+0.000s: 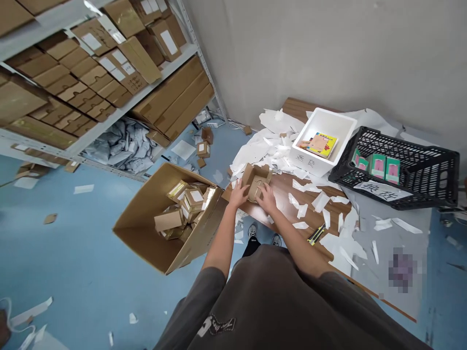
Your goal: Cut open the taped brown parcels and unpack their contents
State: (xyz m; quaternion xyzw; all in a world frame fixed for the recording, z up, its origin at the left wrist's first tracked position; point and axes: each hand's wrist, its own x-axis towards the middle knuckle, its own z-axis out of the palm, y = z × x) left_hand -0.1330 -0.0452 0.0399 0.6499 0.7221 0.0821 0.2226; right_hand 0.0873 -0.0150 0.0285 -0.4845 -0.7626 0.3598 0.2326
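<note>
A person's left hand, fingers parted, lay against the left side of a small open carton at the left end of a brown table, while the right hand, its fingers bent, reached over the carton's near right edge; whether either hand pinched the cardboard could not be told. The step in hand appeared to be handling the open carton, and the next move seemed to call for a steady hold on its thin walls. To the left, a large cardboard box stood open, partly filled with small taped boxes, some bearing white labels. On the far side of the table, a white foam bin held a colorful packet, and to its right a black crate contained green-and-pink boxes grouped toward its left end. White paper scraps littered the tabletop, where a yellow-and-black cutter lay on the near side.
</note>
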